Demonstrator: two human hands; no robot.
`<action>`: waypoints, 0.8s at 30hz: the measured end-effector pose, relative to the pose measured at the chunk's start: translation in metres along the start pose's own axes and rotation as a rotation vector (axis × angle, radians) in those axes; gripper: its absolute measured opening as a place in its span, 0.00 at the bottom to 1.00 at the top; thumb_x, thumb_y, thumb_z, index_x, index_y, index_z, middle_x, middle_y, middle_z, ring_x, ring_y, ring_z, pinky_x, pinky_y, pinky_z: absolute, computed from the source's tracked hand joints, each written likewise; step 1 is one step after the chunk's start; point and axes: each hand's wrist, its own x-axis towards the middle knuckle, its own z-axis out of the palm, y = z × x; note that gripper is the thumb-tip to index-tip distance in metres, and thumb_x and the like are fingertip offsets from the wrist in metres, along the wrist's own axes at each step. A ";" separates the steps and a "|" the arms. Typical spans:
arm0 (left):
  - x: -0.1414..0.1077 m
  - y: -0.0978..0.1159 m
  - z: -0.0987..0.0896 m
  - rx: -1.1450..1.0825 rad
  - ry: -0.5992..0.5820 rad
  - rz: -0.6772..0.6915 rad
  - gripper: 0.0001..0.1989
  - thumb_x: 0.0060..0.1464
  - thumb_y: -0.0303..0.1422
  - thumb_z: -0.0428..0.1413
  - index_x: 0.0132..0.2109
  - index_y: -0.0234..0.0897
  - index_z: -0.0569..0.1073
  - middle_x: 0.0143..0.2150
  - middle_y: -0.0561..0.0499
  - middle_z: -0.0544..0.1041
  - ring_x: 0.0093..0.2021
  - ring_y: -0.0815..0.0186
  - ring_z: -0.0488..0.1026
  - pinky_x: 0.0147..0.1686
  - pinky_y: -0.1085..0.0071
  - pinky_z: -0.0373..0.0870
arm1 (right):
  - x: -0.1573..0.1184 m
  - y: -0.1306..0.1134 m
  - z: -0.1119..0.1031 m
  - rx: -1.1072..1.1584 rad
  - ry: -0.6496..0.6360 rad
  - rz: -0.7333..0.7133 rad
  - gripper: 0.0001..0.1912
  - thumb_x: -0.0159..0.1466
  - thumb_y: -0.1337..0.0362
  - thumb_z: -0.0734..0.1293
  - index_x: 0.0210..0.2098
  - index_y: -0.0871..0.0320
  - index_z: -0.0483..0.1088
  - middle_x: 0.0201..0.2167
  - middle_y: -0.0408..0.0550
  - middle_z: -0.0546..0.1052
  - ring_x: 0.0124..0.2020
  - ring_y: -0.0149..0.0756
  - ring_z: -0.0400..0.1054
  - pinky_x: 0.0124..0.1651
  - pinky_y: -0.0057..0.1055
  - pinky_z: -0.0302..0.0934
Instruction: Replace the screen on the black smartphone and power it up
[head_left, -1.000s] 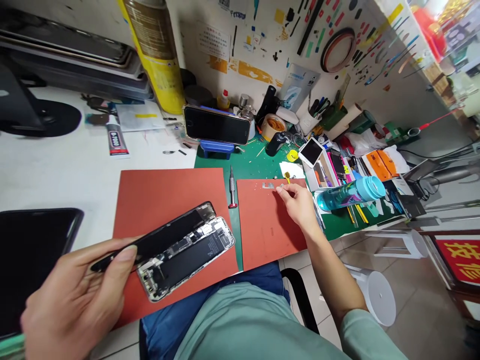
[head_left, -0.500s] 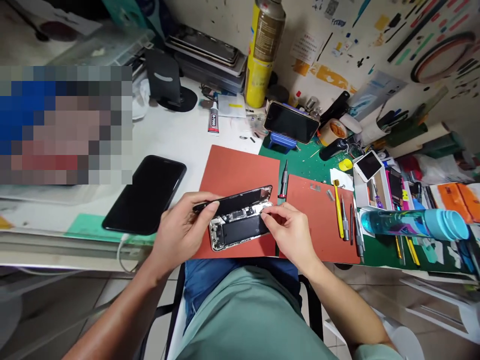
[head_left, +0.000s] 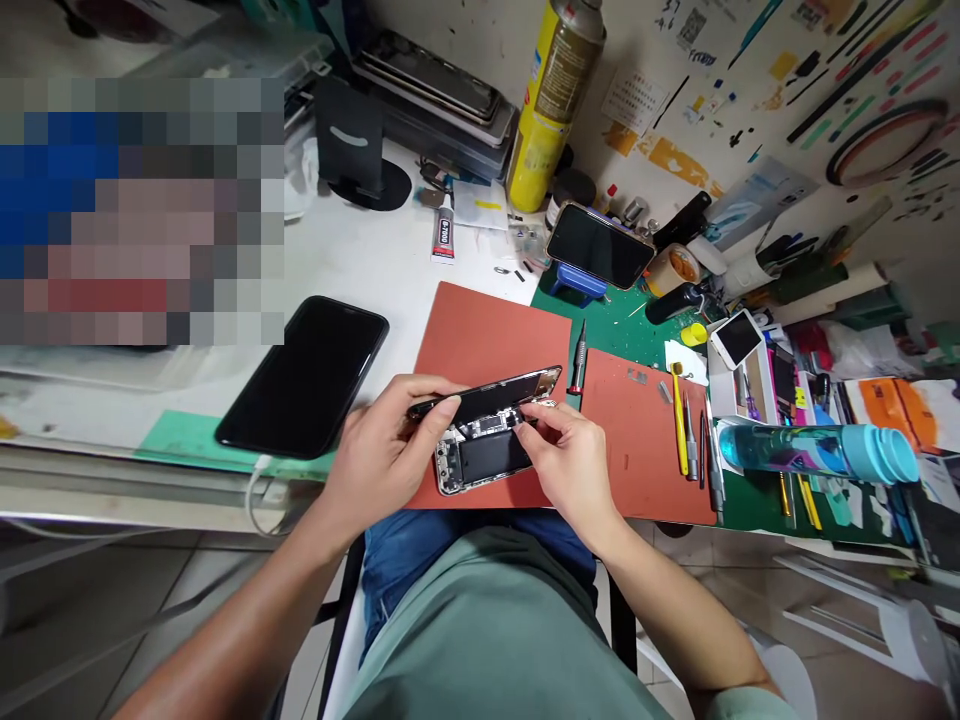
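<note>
An opened phone body [head_left: 487, 457] lies on a reddish-brown mat [head_left: 491, 325], its battery and boards showing. Its dark screen panel [head_left: 506, 396] is tilted up along the far side. My left hand [head_left: 397, 440] grips the panel's left end between thumb and fingers. My right hand [head_left: 570, 455] is pinched over the right part of the phone's inside, with thumb and forefinger close together at the boards; anything between the fingertips is too small to make out. A screwdriver [head_left: 580, 358] lies just beyond the right hand.
A large black phone [head_left: 304, 378] with a white cable lies at left. Right are a yellow brush [head_left: 679, 420], tweezers-like tools and a blue bottle [head_left: 817, 450]. Behind stand a propped phone [head_left: 601, 245], a yellow spray can [head_left: 555, 105] and a glue tube [head_left: 443, 230]. A blurred person is far left.
The view has shifted, so the bench sits slightly differently. My right hand has moved left, further in over the phone's inside. My left hand still holds the raised panel.
</note>
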 end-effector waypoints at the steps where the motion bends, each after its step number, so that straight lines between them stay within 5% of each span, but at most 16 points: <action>1: 0.000 0.000 0.000 -0.007 -0.002 0.001 0.06 0.72 0.35 0.59 0.53 0.45 0.78 0.45 0.56 0.84 0.33 0.72 0.80 0.31 0.78 0.74 | 0.000 -0.001 0.000 0.002 0.001 0.002 0.15 0.63 0.58 0.70 0.44 0.52 0.87 0.38 0.48 0.84 0.33 0.40 0.75 0.42 0.36 0.71; 17: 0.002 0.004 0.000 0.035 -0.018 -0.016 0.10 0.73 0.40 0.56 0.52 0.42 0.77 0.45 0.52 0.85 0.40 0.66 0.83 0.36 0.74 0.76 | -0.006 -0.005 0.003 -0.040 0.015 -0.032 0.14 0.66 0.58 0.69 0.46 0.51 0.86 0.43 0.50 0.86 0.40 0.44 0.79 0.46 0.39 0.73; 24: 0.002 0.006 0.000 0.030 -0.019 -0.004 0.08 0.73 0.38 0.56 0.52 0.41 0.77 0.45 0.52 0.85 0.40 0.67 0.83 0.38 0.75 0.76 | -0.001 -0.003 0.002 -0.017 -0.007 0.037 0.12 0.64 0.57 0.71 0.42 0.53 0.84 0.37 0.47 0.84 0.33 0.40 0.75 0.41 0.37 0.70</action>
